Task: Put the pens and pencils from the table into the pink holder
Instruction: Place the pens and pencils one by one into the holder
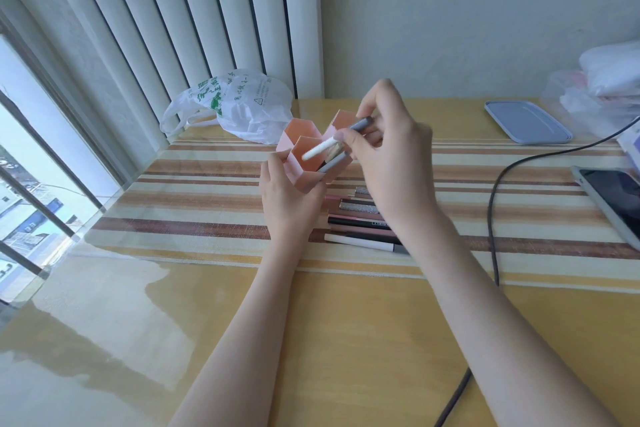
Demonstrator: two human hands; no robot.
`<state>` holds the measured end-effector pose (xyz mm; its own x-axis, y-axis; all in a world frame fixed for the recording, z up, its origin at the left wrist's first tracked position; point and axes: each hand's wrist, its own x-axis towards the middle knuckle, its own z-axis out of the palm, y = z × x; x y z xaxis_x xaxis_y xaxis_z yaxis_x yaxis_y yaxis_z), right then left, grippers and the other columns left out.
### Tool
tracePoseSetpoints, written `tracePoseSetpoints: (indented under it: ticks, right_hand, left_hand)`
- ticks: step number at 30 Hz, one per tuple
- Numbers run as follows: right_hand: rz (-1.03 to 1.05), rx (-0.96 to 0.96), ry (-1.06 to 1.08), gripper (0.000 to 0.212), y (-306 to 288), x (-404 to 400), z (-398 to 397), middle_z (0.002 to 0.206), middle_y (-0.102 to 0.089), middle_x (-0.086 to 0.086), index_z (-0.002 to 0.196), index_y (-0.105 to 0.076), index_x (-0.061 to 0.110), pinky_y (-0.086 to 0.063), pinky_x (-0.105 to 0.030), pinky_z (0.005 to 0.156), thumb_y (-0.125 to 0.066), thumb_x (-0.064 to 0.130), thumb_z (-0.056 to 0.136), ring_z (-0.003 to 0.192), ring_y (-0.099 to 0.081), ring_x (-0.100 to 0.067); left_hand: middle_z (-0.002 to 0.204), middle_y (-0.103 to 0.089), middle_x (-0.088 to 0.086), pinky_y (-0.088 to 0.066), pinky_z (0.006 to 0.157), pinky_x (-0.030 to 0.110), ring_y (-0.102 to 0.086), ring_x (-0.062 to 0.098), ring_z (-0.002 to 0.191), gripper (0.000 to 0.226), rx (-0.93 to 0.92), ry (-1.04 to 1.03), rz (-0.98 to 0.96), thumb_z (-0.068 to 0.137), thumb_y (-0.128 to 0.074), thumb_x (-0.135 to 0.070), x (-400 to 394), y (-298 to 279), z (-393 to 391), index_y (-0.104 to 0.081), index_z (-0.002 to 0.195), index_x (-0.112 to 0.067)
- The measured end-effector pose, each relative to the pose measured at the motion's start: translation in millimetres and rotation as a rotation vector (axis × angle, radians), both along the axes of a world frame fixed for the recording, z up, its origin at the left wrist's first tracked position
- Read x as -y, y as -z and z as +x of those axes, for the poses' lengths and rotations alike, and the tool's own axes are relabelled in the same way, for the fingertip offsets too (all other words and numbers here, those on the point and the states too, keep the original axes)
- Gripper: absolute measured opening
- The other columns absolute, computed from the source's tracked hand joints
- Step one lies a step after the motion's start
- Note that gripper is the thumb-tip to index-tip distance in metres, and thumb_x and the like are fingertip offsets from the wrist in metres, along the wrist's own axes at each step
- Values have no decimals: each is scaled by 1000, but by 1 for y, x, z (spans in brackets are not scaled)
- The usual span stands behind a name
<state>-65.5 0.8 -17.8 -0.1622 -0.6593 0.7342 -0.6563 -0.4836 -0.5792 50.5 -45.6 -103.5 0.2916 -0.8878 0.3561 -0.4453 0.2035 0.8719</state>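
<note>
The pink holder (304,163), made of several hexagonal compartments, stands on the striped table runner. My left hand (287,198) grips its near side from below. My right hand (391,146) is above and to the right of it, pinching a white pen with a grey cap (323,148). The pen's white end points down-left over the front compartment. A grey pen (334,163) leans inside the holder. Several pens and pencils (360,222) lie in a row on the runner just behind my hands, partly hidden by my right wrist.
A white plastic bag (239,104) lies behind the holder by the blinds. A blue-grey lid (526,121) sits at back right, a phone (613,198) at the right edge, and a dark cable (493,218) runs down the table.
</note>
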Motion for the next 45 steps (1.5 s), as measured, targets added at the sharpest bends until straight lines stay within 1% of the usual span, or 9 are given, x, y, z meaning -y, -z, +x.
tracePoseSetpoints:
  ticks: [6, 9, 11, 14, 21, 25, 28, 35, 45]
  right_hand:
    - [-48, -113, 19, 13, 16, 7, 6, 75, -67, -3, 93, -66, 6, -37, -18, 60, -71, 11, 82, 66, -54, -17]
    - [-11, -54, 15, 32, 14, 6, 7, 78, -59, 1, 116, -55, 5, -35, -15, 60, -67, 10, 87, 69, -52, -15]
    - [-19, -24, -2, 30, 13, 6, 7, 78, -59, 2, 112, -50, 2, -39, -17, 59, -66, 9, 88, 68, -55, -17]
    - [5, -151, 3, 11, 19, 9, 8, 87, -69, -9, 102, -60, 2, -44, -27, 64, -55, 2, 92, 78, -55, -21]
    - [88, -466, 52, 29, 40, 19, 20, 96, -71, -9, 105, -72, 7, -47, -41, 74, -58, -4, 81, 87, -55, -35]
    - [108, -375, 19, 39, 34, 17, 13, 108, -56, -15, 130, -58, 11, -45, -45, 92, -48, 11, 93, 102, -50, -36]
    - [113, -229, -24, 23, 20, 12, 5, 96, -53, -7, 116, -58, 9, -48, -36, 77, -54, 13, 94, 90, -53, -23]
    - [906, -578, -121, 8, 3, -1, -19, 71, -60, 11, 75, -67, 24, -39, -24, 55, -73, 24, 81, 67, -57, -14]
    - [1144, -802, -27, 10, 18, 1, -13, 98, -69, -1, 90, -73, 15, -52, -30, 67, -75, 17, 80, 86, -66, -23]
  left_hand:
    - [113, -43, -11, -34, 86, 29, -41, 14, 114, 49, -6, 5, -12, 73, -64, -16, 0, 1, 0, -43, 118, -19]
    - [113, -44, -9, -37, 87, 31, -41, 15, 114, 48, -14, 0, -13, 74, -63, -16, 0, 0, 0, -43, 117, -20]
    - [114, -46, -7, -39, 89, 34, -42, 16, 113, 48, -8, 1, -19, 74, -63, -16, 0, 0, 0, -43, 117, -19]
    - [113, -45, -8, -38, 90, 33, -42, 16, 113, 50, -5, 4, -20, 73, -65, -16, 1, 0, 0, -43, 118, -19]
    - [110, -45, -7, -35, 85, 30, -44, 18, 112, 50, -17, -4, -9, 73, -68, -16, 4, 3, 0, -43, 115, -18]
    - [110, -47, -4, -41, 88, 36, -44, 18, 110, 49, -32, -5, 9, 71, -69, -19, 4, 4, 1, -42, 112, -19]
    - [112, -48, 0, -41, 90, 39, -43, 18, 108, 48, -39, -7, 18, 70, -65, -15, 3, 3, 2, -43, 113, -16]
    - [113, -49, 1, -40, 89, 36, -42, 17, 108, 49, -49, -12, 25, 69, -65, -15, 3, 2, 3, -44, 114, -14]
    - [111, -44, -5, -41, 91, 36, -44, 18, 110, 53, -40, -3, 16, 70, -66, -16, 3, 2, 4, -43, 118, -16]
